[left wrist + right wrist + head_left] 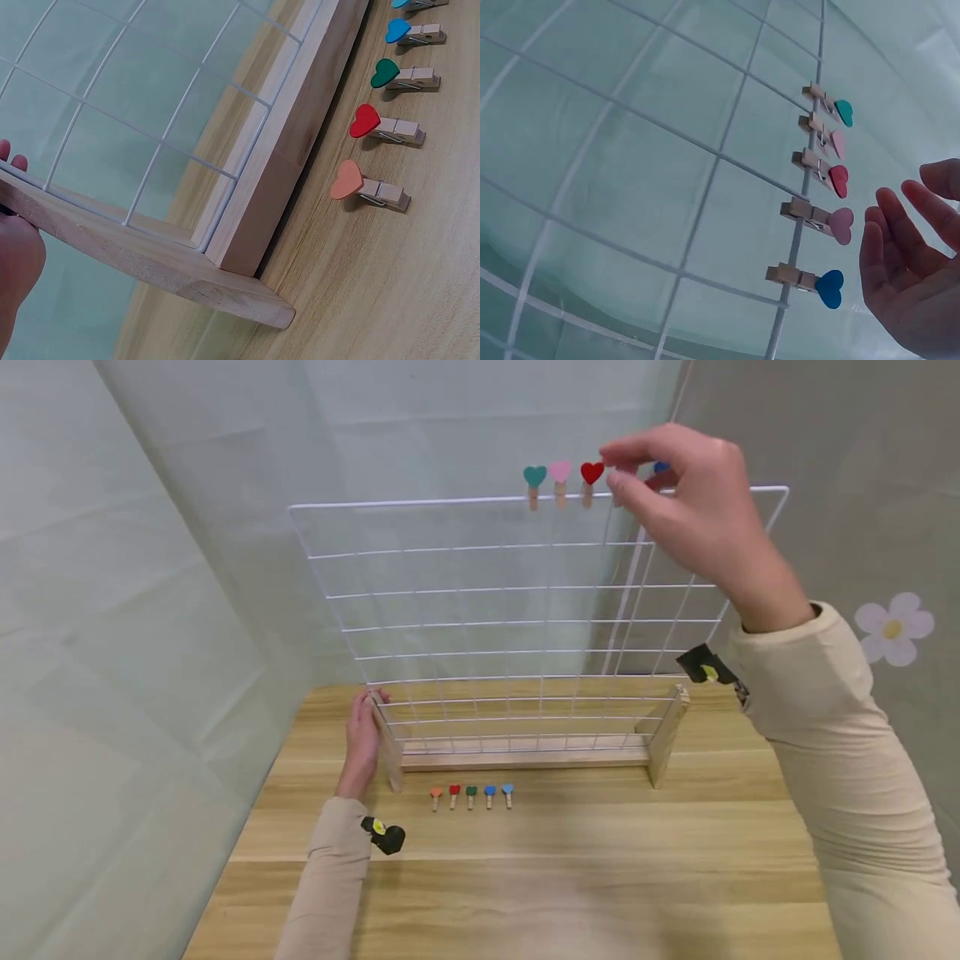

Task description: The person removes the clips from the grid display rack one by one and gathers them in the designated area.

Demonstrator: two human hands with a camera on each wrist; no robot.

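**Five hearts up on the top wire, five waiting on the table**

We're looking at the white wire grid (525, 610) standing in its wooden base (525, 758) on the table (562, 860). Our right hand (686, 506) hovers at the grid's top wire, fingers loosely spread and apart, gripping nothing that we can see. Just beside it on that wire sit five heart clips: teal (843, 112), pale pink (838, 142), red (838, 180), a second pink heart clip (841, 224) and a blue heart clip (829, 289).

Our left hand (362, 743) rests flat against the base's left upright, fingers straight, steadying it.

In front of the base lies a row of spare clips (471, 795), from orange (347, 181) through red, green and two blues.

The risk, as we judge it: the grid is tall and light, so a knock from the right hand near the top wire could rock it or nudge the nearest clips askew if the left hand eases off.
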